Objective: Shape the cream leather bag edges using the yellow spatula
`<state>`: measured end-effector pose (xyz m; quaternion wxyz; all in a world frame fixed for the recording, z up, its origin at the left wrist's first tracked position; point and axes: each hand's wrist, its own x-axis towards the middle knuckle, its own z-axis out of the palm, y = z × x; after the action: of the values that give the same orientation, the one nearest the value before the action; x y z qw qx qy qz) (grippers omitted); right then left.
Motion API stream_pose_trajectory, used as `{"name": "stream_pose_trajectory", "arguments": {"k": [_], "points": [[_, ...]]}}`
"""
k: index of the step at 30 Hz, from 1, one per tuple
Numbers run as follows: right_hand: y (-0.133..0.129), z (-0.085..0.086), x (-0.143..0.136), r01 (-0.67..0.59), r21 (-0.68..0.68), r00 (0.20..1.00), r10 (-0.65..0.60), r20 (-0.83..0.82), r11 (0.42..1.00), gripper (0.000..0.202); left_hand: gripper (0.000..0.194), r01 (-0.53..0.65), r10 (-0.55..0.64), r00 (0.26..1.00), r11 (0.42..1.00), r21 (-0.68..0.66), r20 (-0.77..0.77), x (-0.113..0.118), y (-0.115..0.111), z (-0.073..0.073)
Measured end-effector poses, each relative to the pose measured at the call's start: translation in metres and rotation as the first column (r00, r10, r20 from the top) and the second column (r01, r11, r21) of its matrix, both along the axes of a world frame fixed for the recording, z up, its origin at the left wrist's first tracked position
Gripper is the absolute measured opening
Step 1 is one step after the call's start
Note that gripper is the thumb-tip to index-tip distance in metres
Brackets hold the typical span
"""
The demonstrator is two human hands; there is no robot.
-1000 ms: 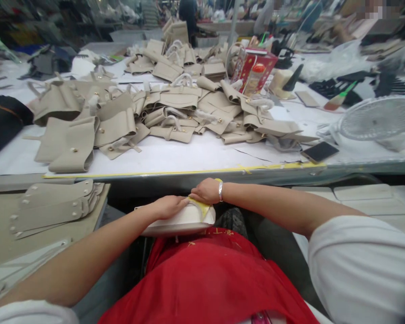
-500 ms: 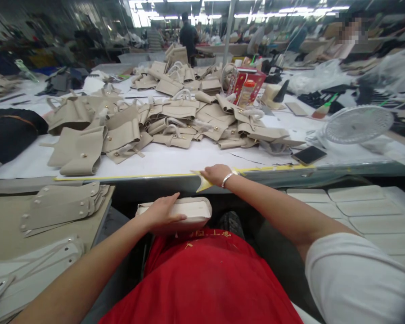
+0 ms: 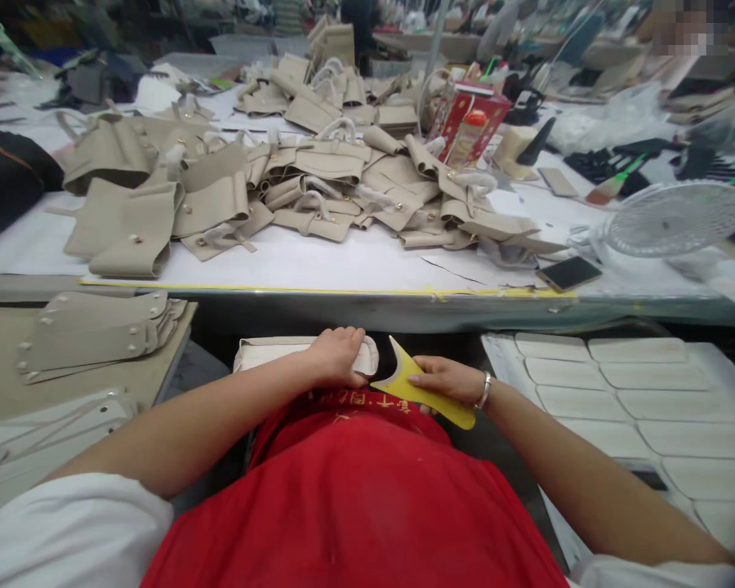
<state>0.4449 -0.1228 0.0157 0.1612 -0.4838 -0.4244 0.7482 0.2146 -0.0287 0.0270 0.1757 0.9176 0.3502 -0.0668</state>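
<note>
A cream, box-shaped bag body (image 3: 275,351) rests at my lap, just below the table's front edge. My left hand (image 3: 341,356) is wrapped over its right end, thumb side hidden. Pinched in my right hand (image 3: 450,380) is a flat yellow piece with a concave curved end (image 3: 425,398). Its curved end points toward the left hand and lies close to the bag body's right end. Whether the two touch, I cannot tell. A red apron (image 3: 355,490) covers my lap below both hands.
Beige bag pieces (image 3: 318,184) are heaped on the white-covered table, whose front edge (image 3: 318,299) runs ahead of me. A phone (image 3: 568,273) and a fan (image 3: 677,219) are at right. Cream panels (image 3: 640,371) lie in rows lower right; strap pieces (image 3: 98,331) lie left.
My right hand has brought the yellow piece from the table edge down beside the bag body. My left hand has shifted to the bag body's right end. The camera has tilted down.
</note>
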Motion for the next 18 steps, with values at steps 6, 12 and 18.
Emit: {"name": "stream_pose_trajectory", "arguments": {"k": [6,12,18], "points": [[0.013,-0.003,-0.023,-0.09,0.062,0.995,0.092,-0.038,0.994,0.039,0.081,0.08,-0.091,0.993,0.988,0.136,0.075,-0.007,-0.007,-0.008],[0.027,-0.006,-0.029,-0.126,0.073,0.988,0.132,-0.083,0.989,0.035,0.094,0.093,-0.114,0.979,0.987,0.128,0.166,-0.014,-0.003,-0.016],[0.014,-0.015,-0.039,-0.006,0.025,0.997,0.007,-0.076,1.0,0.04,0.1,0.226,-0.206,0.965,0.968,-0.112,0.165,-0.032,0.013,0.0]]}}
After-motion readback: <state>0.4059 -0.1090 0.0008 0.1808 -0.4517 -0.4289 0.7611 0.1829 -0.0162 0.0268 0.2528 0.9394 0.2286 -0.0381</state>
